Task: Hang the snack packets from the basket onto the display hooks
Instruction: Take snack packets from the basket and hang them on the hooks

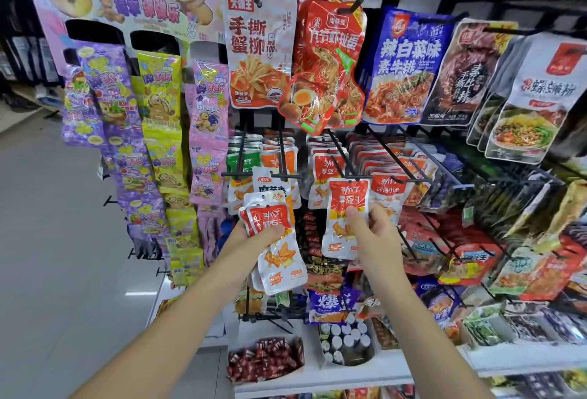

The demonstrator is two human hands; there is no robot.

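Head view, nearest first: two bare forearms reach up from the bottom edge toward the rack. The left hand [254,236] curls its fingers round a stack of packets [281,259], red on top and white-orange below, and holds them low and left, clear of the work. The right hand [371,230] pinches a single packet [343,205] at its right edge, thumb on the printed face, and lifts it so its top edge sits at the tip of a black hook [340,162]. Whether the punched hole is already over the wire cannot be told from here. To do this well, the pinch would be better nearer the top corner, so the limp foil does not fold as the hole meets the tip; the packet should be squared to the wire, eased on, then slid back against the matching packets [324,163] already hanging on it. The stack in the other hand should stay away from the neighbouring wires, which stick out closely on both sides. Farther up hang large packets [259,52], untouched. No basket is in sight.
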